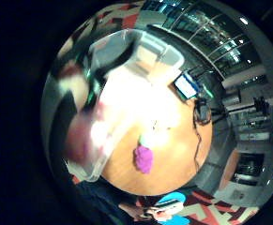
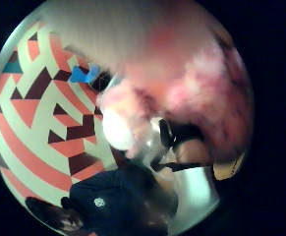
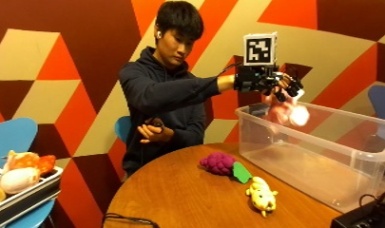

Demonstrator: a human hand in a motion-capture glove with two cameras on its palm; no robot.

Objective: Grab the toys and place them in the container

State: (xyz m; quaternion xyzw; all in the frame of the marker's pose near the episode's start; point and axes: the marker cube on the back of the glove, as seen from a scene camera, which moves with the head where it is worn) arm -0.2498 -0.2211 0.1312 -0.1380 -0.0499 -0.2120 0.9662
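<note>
A yellow plush toy (image 3: 262,195) lies nearest on the round wooden table (image 3: 173,199), with a purple grape plush (image 3: 218,163) and its green leaf just beyond it, both beside the clear plastic container (image 3: 318,161). From where I sit, my gloved right hand (image 3: 268,80) is raised over the container's near corner, and the grip looks curled around a pink-and-white plush toy (image 3: 287,113) that hangs just below the fingers, above the open bin; in the thumb-side palm view that pink fur (image 2: 201,98) fills the frame close to the palm. I judge this as the drop step for this toy: next I need to release the toy so it falls inside the walls. After that, the purple and yellow toys remain on the table. The bare left hand (image 3: 151,132) rests idle near my torso.
</note>
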